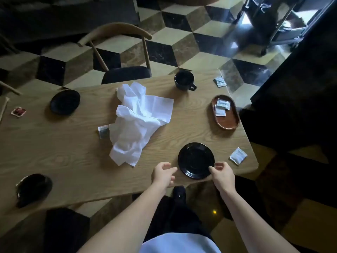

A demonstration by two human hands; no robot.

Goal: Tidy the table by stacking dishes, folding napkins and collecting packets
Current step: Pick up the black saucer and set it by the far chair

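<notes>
A black saucer (195, 159) lies near the table's front edge. My right hand (221, 173) touches its right rim with thumb and fingers; whether it grips the rim I cannot tell. My left hand (163, 173) hovers just left of the saucer, fingers apart, holding nothing. Crumpled white napkins (135, 121) lie in the middle of the wooden table (73, 152). A second black saucer (65, 101) sits far left, a black cup (184, 80) at the back, another black cup (32, 189) at the near left. White packets lie at the right front (238, 155), back right (220, 81) and by the napkins (104, 131).
An oval brown tray (228, 123) at the right holds two or three white packets (221, 106). A red packet (18, 111) lies at the far left edge. A wooden chair (118, 33) stands behind the table, and a dark chair seat (65, 229) sits at the near left.
</notes>
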